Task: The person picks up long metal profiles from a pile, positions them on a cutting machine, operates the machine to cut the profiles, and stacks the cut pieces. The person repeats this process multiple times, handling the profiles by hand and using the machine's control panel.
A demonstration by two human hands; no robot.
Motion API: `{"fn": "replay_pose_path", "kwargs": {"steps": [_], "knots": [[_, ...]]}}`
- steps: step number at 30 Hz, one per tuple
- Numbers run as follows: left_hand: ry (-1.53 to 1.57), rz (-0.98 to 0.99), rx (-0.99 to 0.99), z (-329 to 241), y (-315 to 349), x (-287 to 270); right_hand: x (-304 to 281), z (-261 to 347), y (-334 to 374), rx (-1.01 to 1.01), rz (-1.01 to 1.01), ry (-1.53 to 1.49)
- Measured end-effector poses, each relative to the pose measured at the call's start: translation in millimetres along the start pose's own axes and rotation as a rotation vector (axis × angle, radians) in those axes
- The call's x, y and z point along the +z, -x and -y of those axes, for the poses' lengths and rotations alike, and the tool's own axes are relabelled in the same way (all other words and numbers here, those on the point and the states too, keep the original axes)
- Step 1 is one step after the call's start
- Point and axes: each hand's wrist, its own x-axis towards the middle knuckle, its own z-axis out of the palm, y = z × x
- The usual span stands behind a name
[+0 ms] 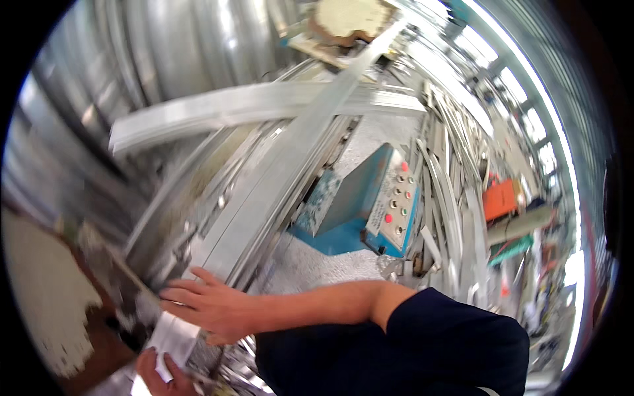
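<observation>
Long silvery metal profiles (pixel 264 178) lie side by side, running from the lower left toward the upper middle. My right hand (pixel 214 307) reaches across them from the right, palm down, its fingers apart and resting on their surface. Below it, at the lower edge, my left hand (pixel 165 377) is partly cut off. Its fingers and thumb are bent round the near end of a profile, with a bright strip of metal showing between them. Another stack of pale profiles (pixel 218 112) lies crosswise behind.
A blue control box (pixel 360 204) with several buttons stands right of the profiles. Many loose metal strips (pixel 449 191) are heaped beyond it. An orange box-like object (pixel 500 199) is farther right. A worn cream-coloured panel (pixel 46 297) stands at the left, near blurred upright silvery shapes (pixel 178 53).
</observation>
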Motion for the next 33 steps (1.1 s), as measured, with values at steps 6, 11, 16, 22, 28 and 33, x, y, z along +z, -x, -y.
{"fn": "replay_pose_path", "kwargs": {"steps": [6, 11, 16, 22, 28, 33], "knots": [[0.001, 0.31, 0.257, -127, -107, 158, -79, -80, 301, 0.787, -0.635, 0.418], [-0.204, 0.41, 0.158, -256, -184, 290, -71, -116, 475, 1.224, -0.729, 0.511], [-0.415, 0.517, 0.12, -226, -188, 295, -35, -133, 509, 1.06, -0.533, 0.501], [-0.528, 0.669, 0.188, -227, -211, 303, -64, -140, 480, 0.917, -1.023, 0.348], [-0.511, 0.507, 0.334, -234, -234, 327, -81, -159, 493, 1.118, -0.982, 0.47], [-0.387, 0.557, 0.36, -253, -232, 363, -58, -179, 535, 1.196, -0.674, 0.741]]}}
